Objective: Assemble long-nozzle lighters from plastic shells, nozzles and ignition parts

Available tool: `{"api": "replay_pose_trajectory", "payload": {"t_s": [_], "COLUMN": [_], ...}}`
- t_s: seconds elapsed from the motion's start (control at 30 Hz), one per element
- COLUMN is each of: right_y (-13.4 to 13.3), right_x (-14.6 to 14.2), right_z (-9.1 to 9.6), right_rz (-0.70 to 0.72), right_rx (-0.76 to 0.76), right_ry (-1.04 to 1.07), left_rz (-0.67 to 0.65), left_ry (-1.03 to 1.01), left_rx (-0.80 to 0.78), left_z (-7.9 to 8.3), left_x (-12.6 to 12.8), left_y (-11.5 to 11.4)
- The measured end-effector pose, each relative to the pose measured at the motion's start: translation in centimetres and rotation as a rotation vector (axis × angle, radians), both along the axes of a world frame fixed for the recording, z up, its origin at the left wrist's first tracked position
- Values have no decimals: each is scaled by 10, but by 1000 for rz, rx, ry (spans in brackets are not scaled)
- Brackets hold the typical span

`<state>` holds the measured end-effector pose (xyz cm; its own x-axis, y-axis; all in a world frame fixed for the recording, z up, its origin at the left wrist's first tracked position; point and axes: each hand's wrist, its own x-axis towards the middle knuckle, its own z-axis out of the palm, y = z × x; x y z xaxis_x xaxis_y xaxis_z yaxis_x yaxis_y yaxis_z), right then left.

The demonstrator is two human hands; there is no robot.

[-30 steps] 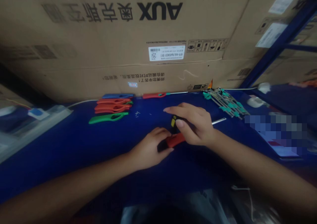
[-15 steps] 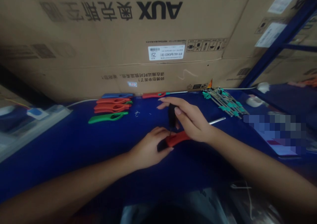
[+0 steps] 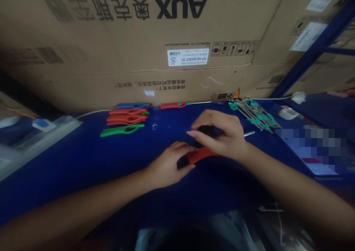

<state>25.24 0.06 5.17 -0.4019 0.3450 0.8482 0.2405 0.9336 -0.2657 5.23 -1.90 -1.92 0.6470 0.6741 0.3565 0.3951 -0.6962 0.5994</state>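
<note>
Low over the blue table, my left hand (image 3: 166, 166) grips the dark rear end of a red long-necked lighter (image 3: 201, 155), with fingers above and thumb below. The lighter points right, and its metal tube (image 3: 249, 134) shows beyond my other wrist. My right hand (image 3: 229, 134) is curled just above the lighter, thumb and forefinger brought together round a black-handled screwdriver (image 3: 209, 131). That handle is mostly covered by the fingers and dark. Its thin shaft is barely visible near my left fingertips, and I cannot tell whether it touches the lighter.
Left of centre lie a green handle (image 3: 122, 131), stacked red handles (image 3: 124, 120) and a blue one (image 3: 131, 105). A red lighter (image 3: 173, 106) lies by the cardboard box (image 3: 124, 58). Several metal tubes with teal parts (image 3: 253, 114) and a screen device (image 3: 318, 167) are at right.
My right hand has shifted slightly right and its fingers have curled in from a more stretched pose. The screwdriver handle, upright before, is now largely hidden. My left hand keeps its hold.
</note>
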Motion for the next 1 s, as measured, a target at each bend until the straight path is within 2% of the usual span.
{"api": "replay_pose_trajectory", "payload": {"t_s": [0.07, 0.13, 0.27, 0.3, 0.37, 0.47, 0.5, 0.53, 0.67, 0.7, 0.73, 0.87, 0.9, 0.93, 1.0], "right_y": [0, -1, -6, -6, -5, -4, -3, -3, -3, -3, -3, -4, -5, -6, -9], "right_x": [2, 3, 0, -1, -2, 1, 2, 2, 1, -1, -1, -1, -1, -1, -2], "right_z": [-2, -2, 2, 2, 1, -4, -5, -5, -3, -3, -3, -7, -8, -7, -5], "right_rz": [-76, -78, 71, 84, 11, -181, -200, -183, 44, 63, 45, -182, -191, -162, -36], "right_rx": [194, 206, -158, -198, -120, 157, 192, 167, -220, -260, -235, 168, 206, 180, -12], "right_ry": [2, -46, -142, -137, -64, 47, 53, 37, -44, -38, -14, 79, 70, 40, -39], "left_rz": [1, 4, -3, -5, -3, 0, 0, -2, -15, -17, -15, -2, 1, 3, 7], "left_ry": [3, 10, 6, 5, -3, -7, -6, -4, 5, 6, 3, -2, 1, 3, 9], "left_rx": [-11, -7, 6, 2, -7, -13, -12, -10, -14, -13, -7, 9, 10, 14, 18], "left_z": [0, 1, 4, 4, 3, 2, 2, 3, 5, 5, 4, 0, 0, -1, -1], "left_x": [0, 0, 1, 1, 0, 0, 0, 0, 0, 0, 0, 0, 0, 0, 0], "left_y": [0, 0, -1, -1, -1, -1, -1, -1, -1, -1, -1, 0, 0, 0, 0]}}
